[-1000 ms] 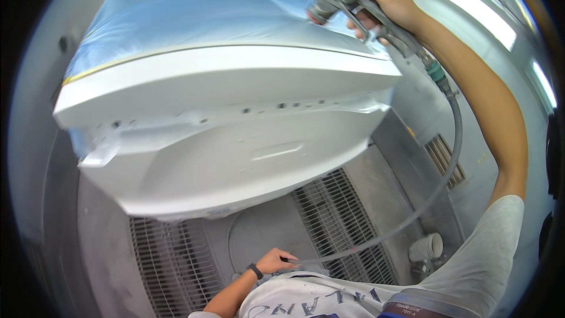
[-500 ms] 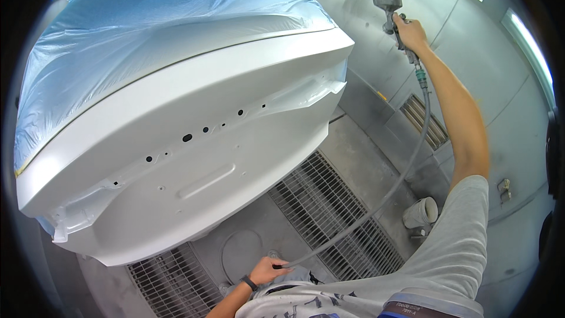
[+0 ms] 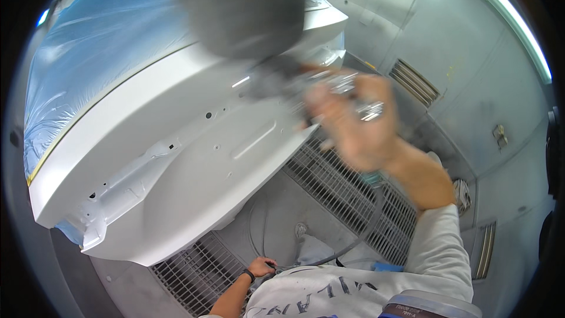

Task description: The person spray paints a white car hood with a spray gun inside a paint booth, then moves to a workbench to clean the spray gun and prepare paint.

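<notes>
My right hand (image 3: 362, 123) is closed round a spray gun (image 3: 247, 9), raised close in front of me and smeared by motion. Its large grey cup hides part of the car panel behind it. At the waist, my left hand (image 3: 261, 267) grips the grey air hose (image 3: 376, 218), which runs up to the gun's handle. The white car panel (image 3: 194, 188), curved and with several small holes along a recessed band, fills the left and middle. My right hand is in front of its right end, and whether any spray leaves the nozzle cannot be seen.
Blue masking film (image 3: 106, 53) covers the car above the panel. Floor gratings (image 3: 191, 277) lie below it, with hose loops on the floor between them. At the right stands a grey wall (image 3: 471, 88) with a slatted vent (image 3: 414, 82) and a long lamp (image 3: 518, 29).
My right hand has swung the spray gun from beyond the panel's right end leftward and much closer to me. The view has shifted, and my left hand still holds the hose low down.
</notes>
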Available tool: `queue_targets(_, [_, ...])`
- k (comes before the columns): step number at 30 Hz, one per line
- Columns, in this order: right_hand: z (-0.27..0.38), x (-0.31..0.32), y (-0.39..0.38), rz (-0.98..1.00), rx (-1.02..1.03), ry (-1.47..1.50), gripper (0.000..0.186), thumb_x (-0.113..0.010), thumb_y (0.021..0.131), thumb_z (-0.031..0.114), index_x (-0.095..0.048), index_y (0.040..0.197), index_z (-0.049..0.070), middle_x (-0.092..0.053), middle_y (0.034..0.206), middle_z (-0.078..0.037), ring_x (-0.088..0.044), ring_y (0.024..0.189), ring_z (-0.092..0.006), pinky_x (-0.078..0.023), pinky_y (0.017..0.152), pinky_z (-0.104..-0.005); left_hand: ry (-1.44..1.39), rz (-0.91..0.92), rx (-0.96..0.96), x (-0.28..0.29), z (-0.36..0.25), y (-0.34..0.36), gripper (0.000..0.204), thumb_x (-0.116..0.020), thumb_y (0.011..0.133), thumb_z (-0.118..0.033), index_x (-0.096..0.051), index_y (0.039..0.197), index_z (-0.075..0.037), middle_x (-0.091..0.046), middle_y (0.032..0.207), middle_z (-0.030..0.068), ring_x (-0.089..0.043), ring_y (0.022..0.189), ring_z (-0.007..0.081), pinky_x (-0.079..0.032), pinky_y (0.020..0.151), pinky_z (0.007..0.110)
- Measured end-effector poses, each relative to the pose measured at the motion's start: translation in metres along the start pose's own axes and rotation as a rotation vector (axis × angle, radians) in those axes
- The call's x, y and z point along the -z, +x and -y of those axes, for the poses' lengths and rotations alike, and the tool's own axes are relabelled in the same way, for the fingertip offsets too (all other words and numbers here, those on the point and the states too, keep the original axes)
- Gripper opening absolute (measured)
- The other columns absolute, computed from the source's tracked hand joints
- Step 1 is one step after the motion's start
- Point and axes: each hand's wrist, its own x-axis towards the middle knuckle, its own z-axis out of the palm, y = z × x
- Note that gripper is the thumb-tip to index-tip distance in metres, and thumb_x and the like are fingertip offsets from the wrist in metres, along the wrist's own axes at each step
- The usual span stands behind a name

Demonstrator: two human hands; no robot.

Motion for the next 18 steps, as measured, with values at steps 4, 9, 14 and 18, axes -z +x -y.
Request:
queue_targets(4, [0.009, -0.1, 0.007, 0.185, 0.174, 0.37, 0.044, -0.068, 0.097, 0.02, -0.063, 0.131, -0.006, -0.074, 0.073, -0.011, -0.066, 0.054, -0.0125, -0.049, 0.052, -0.0275, 0.047, 0.092, 0.094, 0.003, 0.019, -0.024, 0.031, -0.081, 0.071, -0.022, -0.079, 0.099, -0.01, -0.078, 0.097, 0.009, -0.073, 0.09, 0.0202, -0.056, 0.086, 0.032])
queue_targets(9, [-0.046, -0.103, -0.016, 0.103, 0.094, 0.371, 0.045, -0.065, 0.099, 0.023, -0.061, 0.134, -0.005, -0.077, 0.082, -0.012, -0.073, 0.067, -0.0158, -0.054, 0.068, -0.0256, -0.013, 0.039, 0.214, -0.01, 0.045, -0.051, 0.037, -0.084, 0.07, -0.026, -0.08, 0.102, -0.01, -0.078, 0.095, 0.0066, -0.073, 0.089, 0.019, -0.056, 0.085, 0.03])
queue_targets(14, [-0.154, 0.027, -0.061, -0.172, -0.25, 0.28, 0.042, -0.053, 0.107, 0.033, -0.062, 0.132, 0.001, -0.073, 0.086, -0.008, -0.07, 0.069, -0.0124, -0.05, 0.044, -0.0243, -0.125, -0.028, 0.298, -0.016, 0.074, -0.059, 0.039, -0.084, 0.074, -0.03, -0.079, 0.106, -0.008, -0.078, 0.097, 0.008, -0.073, 0.089, 0.0168, -0.056, 0.086, 0.031])
queue_targets(18, [-0.252, 0.136, -0.069, -0.529, -0.389, 0.271, 0.061, -0.045, 0.107, 0.048, -0.058, 0.134, -0.004, -0.072, 0.084, -0.014, -0.069, 0.065, -0.0178, -0.052, 0.043, -0.0277, -0.392, -0.044, 0.29, -0.011, 0.048, -0.037, 0.034, -0.084, 0.078, -0.023, -0.079, 0.105, -0.004, -0.078, 0.098, 0.0114, -0.073, 0.091, 0.017, -0.056, 0.086, 0.031])
